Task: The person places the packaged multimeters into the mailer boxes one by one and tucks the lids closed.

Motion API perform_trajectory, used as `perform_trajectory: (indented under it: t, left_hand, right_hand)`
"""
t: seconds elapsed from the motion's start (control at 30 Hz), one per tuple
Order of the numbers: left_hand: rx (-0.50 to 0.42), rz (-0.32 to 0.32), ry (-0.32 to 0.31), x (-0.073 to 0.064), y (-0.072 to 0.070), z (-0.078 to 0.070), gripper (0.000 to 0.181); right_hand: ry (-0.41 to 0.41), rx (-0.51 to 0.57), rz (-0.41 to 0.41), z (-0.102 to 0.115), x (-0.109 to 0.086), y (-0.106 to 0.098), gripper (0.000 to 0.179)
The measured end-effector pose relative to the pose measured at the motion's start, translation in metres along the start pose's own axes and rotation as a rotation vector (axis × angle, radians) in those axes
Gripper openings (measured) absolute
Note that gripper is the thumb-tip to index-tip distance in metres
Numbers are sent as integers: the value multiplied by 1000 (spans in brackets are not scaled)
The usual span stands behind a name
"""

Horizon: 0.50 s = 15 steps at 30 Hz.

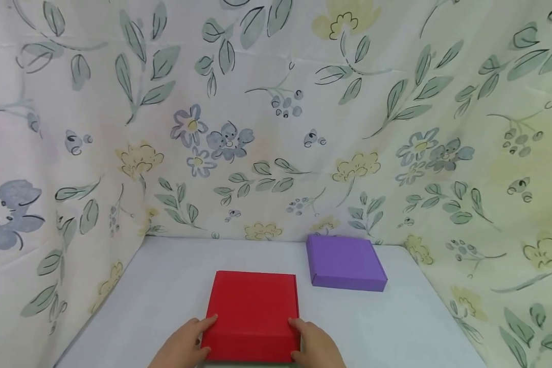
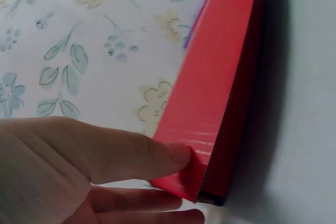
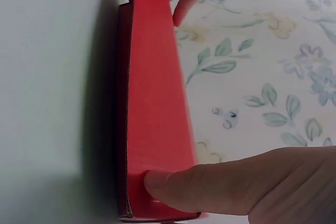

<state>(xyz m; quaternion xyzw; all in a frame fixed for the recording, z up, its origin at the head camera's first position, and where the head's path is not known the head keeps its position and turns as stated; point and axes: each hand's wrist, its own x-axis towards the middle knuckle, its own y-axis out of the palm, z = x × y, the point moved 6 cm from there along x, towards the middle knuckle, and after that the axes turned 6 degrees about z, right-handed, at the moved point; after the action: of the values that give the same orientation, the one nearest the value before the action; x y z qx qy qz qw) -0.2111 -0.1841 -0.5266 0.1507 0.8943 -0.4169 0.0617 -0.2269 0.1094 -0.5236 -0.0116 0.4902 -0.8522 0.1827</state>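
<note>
A flat red cardboard box [image 1: 254, 301] is held between both hands at the near middle of the white table. My left hand [image 1: 184, 341] grips its near left corner, one fingertip over the top and another digit at the front face. At the near right corner, my right hand [image 1: 316, 341] holds it in much the same way. The left wrist view shows the left thumb [image 2: 168, 157] pressing the red front panel, other fingers at the box's end. In the right wrist view the right thumb [image 3: 173, 187] presses that panel near its other end. The lid looks closed.
A flat purple box [image 1: 347, 260] lies farther back on the right of the white table [image 1: 175, 276]. Cloth printed with flowers and leaves [image 1: 267, 204] hangs behind the table and along both sides.
</note>
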Motion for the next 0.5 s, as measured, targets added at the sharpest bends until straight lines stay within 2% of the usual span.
perform_trajectory:
  t: [0.17,0.5]
  left_hand:
    - [18,-39,-20,0,0,-3,77]
    - [67,-133,-42,3,3,-2,67]
  right_hand:
    - [22,-12,-44,1,-1,-1,60]
    - [85,-33,-60,0,4,4,58]
